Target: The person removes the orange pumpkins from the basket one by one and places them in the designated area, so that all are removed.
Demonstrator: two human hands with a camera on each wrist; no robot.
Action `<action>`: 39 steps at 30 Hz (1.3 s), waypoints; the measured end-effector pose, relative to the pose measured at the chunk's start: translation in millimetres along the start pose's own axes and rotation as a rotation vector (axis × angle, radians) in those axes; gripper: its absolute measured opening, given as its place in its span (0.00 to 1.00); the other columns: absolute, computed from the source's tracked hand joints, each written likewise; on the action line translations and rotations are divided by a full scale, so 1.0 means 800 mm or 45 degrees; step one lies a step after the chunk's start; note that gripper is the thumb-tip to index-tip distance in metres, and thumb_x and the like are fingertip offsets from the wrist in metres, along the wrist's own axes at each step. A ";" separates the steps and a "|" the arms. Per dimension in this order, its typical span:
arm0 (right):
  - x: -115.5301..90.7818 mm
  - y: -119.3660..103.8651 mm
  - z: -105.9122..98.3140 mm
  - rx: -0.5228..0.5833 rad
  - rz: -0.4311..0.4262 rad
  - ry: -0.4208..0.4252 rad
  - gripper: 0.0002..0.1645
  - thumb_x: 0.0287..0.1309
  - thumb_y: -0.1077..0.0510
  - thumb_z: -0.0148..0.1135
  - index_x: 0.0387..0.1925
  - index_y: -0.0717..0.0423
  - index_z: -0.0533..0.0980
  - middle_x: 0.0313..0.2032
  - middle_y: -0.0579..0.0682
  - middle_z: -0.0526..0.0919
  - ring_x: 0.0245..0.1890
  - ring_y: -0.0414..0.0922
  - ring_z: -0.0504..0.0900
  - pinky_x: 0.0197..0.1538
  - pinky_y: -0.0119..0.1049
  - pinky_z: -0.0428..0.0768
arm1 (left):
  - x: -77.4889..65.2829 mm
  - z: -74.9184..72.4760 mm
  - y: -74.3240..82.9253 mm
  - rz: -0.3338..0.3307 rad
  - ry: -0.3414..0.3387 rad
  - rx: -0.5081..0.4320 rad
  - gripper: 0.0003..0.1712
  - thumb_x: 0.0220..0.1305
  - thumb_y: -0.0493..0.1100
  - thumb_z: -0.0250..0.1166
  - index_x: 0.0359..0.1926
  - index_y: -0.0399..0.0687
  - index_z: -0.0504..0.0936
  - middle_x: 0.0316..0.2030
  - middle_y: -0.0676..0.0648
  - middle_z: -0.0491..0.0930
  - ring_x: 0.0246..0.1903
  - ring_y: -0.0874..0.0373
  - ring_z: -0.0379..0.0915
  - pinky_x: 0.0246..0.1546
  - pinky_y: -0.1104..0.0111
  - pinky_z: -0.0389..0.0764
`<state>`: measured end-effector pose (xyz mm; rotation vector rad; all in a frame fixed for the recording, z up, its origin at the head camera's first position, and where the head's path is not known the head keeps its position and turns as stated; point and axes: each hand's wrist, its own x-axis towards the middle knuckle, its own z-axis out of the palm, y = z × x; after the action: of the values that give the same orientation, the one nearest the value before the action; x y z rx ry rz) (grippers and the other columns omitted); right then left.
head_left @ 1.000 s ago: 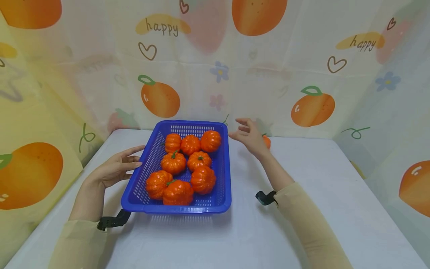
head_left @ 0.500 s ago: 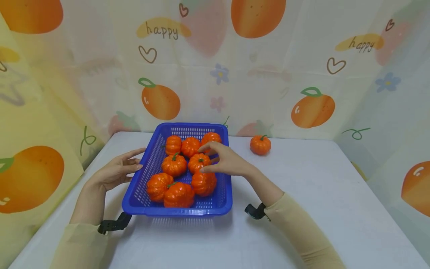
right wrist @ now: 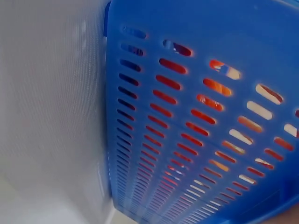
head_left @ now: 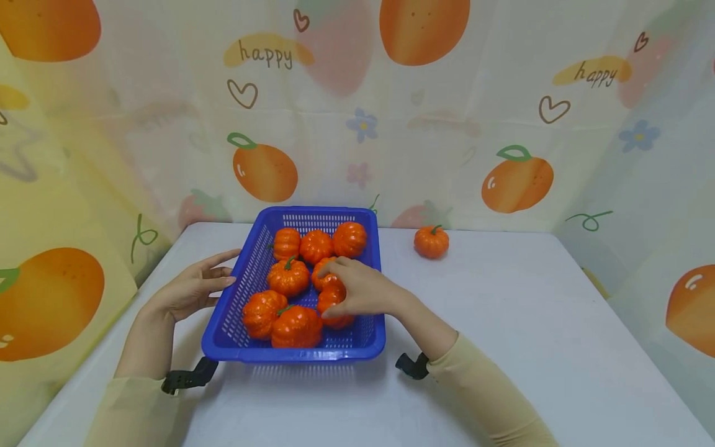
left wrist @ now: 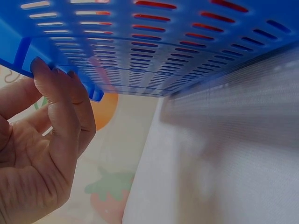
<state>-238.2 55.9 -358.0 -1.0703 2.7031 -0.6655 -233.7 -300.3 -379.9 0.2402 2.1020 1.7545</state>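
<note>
While our left hand (head_left: 195, 287) rests loosely bent fingers on the blue plastic basket's (head_left: 296, 355) left rim, our right hand (head_left: 364, 287), the nearer, arches over a ribbed orange pumpkin (head_left: 333, 297) towards the near right corner. It lies between thumb and widely spread fingers; we cannot tell whether they grip. Roundish, it shows no clear long axis. We read "happy" twice on the backdrop (head_left: 424, 161).

Basket (head_left: 293, 355): plain blue, patterned by rows of slots.
Pumpkins (head_left: 288, 279): bright orange, the stems (head_left: 437, 229) green.
Table (head_left: 503, 310): white.
Backdrop (head_left: 436, 87): cream, yellowish at left, printed with fruits, hearts, flowers, "happy".
Sleeves (head_left: 480, 388): beige.
</note>
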 end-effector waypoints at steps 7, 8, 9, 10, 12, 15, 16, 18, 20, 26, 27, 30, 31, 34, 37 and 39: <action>-0.001 -0.005 0.006 -0.213 0.099 -0.035 0.45 0.45 0.32 0.73 0.63 0.43 0.69 0.62 0.47 0.74 0.58 0.49 0.78 0.56 0.53 0.80 | 0.000 0.000 0.000 -0.006 0.005 0.004 0.42 0.73 0.39 0.56 0.79 0.46 0.43 0.41 0.58 0.78 0.40 0.65 0.80 0.44 0.67 0.85; 0.000 -0.006 0.008 -0.243 0.106 -0.036 0.46 0.44 0.31 0.73 0.63 0.43 0.69 0.62 0.47 0.74 0.56 0.49 0.79 0.55 0.52 0.81 | 0.000 0.000 0.000 -0.006 0.005 0.003 0.42 0.73 0.39 0.56 0.79 0.46 0.43 0.41 0.58 0.78 0.40 0.65 0.80 0.44 0.67 0.85; 0.000 -0.006 0.009 -0.273 0.111 -0.039 0.47 0.44 0.31 0.73 0.64 0.43 0.69 0.62 0.47 0.74 0.55 0.49 0.79 0.54 0.51 0.82 | 0.000 0.000 0.000 -0.006 0.005 0.005 0.42 0.73 0.39 0.56 0.79 0.46 0.43 0.41 0.58 0.78 0.40 0.65 0.80 0.44 0.67 0.85; 0.000 -0.007 0.011 -0.303 0.117 -0.043 0.49 0.43 0.30 0.73 0.65 0.43 0.68 0.62 0.47 0.74 0.54 0.49 0.79 0.53 0.50 0.82 | 0.000 0.000 0.000 -0.007 0.004 0.006 0.42 0.73 0.39 0.56 0.79 0.46 0.43 0.41 0.58 0.78 0.41 0.65 0.80 0.44 0.67 0.84; 0.001 -0.008 0.013 -0.366 0.129 -0.055 0.52 0.42 0.30 0.74 0.66 0.43 0.68 0.63 0.48 0.74 0.52 0.49 0.80 0.51 0.49 0.83 | 0.000 0.000 0.000 -0.011 0.003 0.013 0.42 0.73 0.40 0.56 0.79 0.46 0.43 0.41 0.58 0.78 0.41 0.65 0.80 0.44 0.66 0.84; 0.002 -0.011 0.016 -0.433 0.146 -0.073 0.53 0.42 0.32 0.75 0.68 0.44 0.67 0.63 0.50 0.74 0.51 0.50 0.80 0.51 0.49 0.83 | 0.000 0.000 0.000 -0.018 0.005 0.027 0.42 0.73 0.40 0.56 0.79 0.47 0.43 0.42 0.58 0.78 0.41 0.65 0.79 0.45 0.66 0.84; 0.002 -0.011 0.016 -0.450 0.150 -0.077 0.53 0.42 0.32 0.75 0.68 0.44 0.67 0.64 0.50 0.74 0.51 0.51 0.80 0.51 0.49 0.83 | 0.000 -0.001 0.000 -0.022 0.008 0.033 0.42 0.73 0.40 0.56 0.79 0.47 0.43 0.42 0.58 0.77 0.42 0.65 0.79 0.45 0.66 0.84; 0.002 -0.013 0.016 -0.467 0.156 -0.079 0.51 0.43 0.34 0.75 0.68 0.44 0.67 0.64 0.51 0.74 0.51 0.51 0.81 0.51 0.50 0.83 | 0.000 -0.001 0.000 -0.030 0.015 0.046 0.42 0.73 0.41 0.56 0.79 0.48 0.43 0.42 0.58 0.77 0.42 0.65 0.79 0.45 0.65 0.84; 0.002 -0.015 0.015 -0.466 0.158 -0.073 0.50 0.44 0.36 0.75 0.67 0.44 0.67 0.63 0.51 0.75 0.52 0.51 0.81 0.51 0.50 0.83 | 0.001 -0.001 0.001 -0.036 0.021 0.057 0.42 0.73 0.41 0.56 0.79 0.48 0.43 0.42 0.58 0.77 0.42 0.65 0.79 0.45 0.66 0.84; -0.002 -0.013 0.014 -0.414 0.130 -0.033 0.45 0.45 0.40 0.74 0.65 0.45 0.68 0.61 0.50 0.76 0.53 0.50 0.79 0.53 0.48 0.83 | 0.001 -0.002 0.001 -0.046 0.019 0.069 0.42 0.73 0.41 0.56 0.79 0.49 0.43 0.42 0.59 0.77 0.42 0.65 0.79 0.46 0.65 0.83; -0.003 -0.013 0.013 -0.393 0.126 -0.021 0.45 0.45 0.40 0.74 0.64 0.44 0.68 0.60 0.49 0.75 0.54 0.50 0.79 0.54 0.48 0.83 | 0.000 -0.002 0.001 -0.045 0.015 0.068 0.42 0.73 0.41 0.56 0.79 0.49 0.42 0.42 0.59 0.77 0.42 0.65 0.79 0.46 0.65 0.83; -0.008 -0.012 0.011 -0.320 0.107 0.027 0.44 0.44 0.41 0.74 0.63 0.44 0.68 0.61 0.49 0.74 0.57 0.49 0.77 0.56 0.50 0.81 | 0.000 -0.001 0.001 -0.043 0.010 0.064 0.42 0.73 0.41 0.55 0.79 0.48 0.42 0.42 0.59 0.78 0.42 0.65 0.79 0.46 0.65 0.83; -0.010 -0.012 0.009 -0.296 0.100 0.046 0.44 0.44 0.41 0.74 0.63 0.43 0.68 0.62 0.50 0.73 0.58 0.49 0.76 0.57 0.50 0.81 | 0.001 -0.001 0.001 -0.041 0.009 0.064 0.42 0.73 0.41 0.55 0.79 0.48 0.42 0.42 0.59 0.78 0.42 0.65 0.79 0.46 0.65 0.83; -0.018 -0.012 0.002 -0.214 0.070 0.107 0.43 0.43 0.42 0.74 0.62 0.42 0.68 0.62 0.50 0.73 0.60 0.49 0.75 0.59 0.50 0.80 | 0.001 -0.002 0.001 -0.040 0.012 0.060 0.42 0.73 0.41 0.56 0.79 0.48 0.42 0.42 0.59 0.78 0.42 0.65 0.79 0.46 0.65 0.83; -0.027 -0.012 -0.007 -0.125 0.043 0.172 0.42 0.43 0.43 0.74 0.62 0.41 0.69 0.61 0.49 0.73 0.59 0.47 0.74 0.59 0.47 0.80 | 0.001 -0.002 0.002 -0.036 0.014 0.055 0.42 0.73 0.41 0.56 0.79 0.48 0.43 0.42 0.59 0.78 0.42 0.65 0.79 0.45 0.65 0.83; -0.034 -0.011 -0.013 -0.063 0.024 0.225 0.42 0.42 0.45 0.74 0.61 0.43 0.69 0.60 0.47 0.73 0.58 0.46 0.74 0.59 0.46 0.80 | 0.001 -0.002 0.002 -0.033 0.016 0.049 0.42 0.73 0.41 0.56 0.79 0.48 0.43 0.42 0.59 0.78 0.42 0.65 0.80 0.45 0.66 0.83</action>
<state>-215.9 72.5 -345.0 -1.0418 2.8894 -0.7262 -234.9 -300.9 -378.2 0.2121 2.1402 1.7062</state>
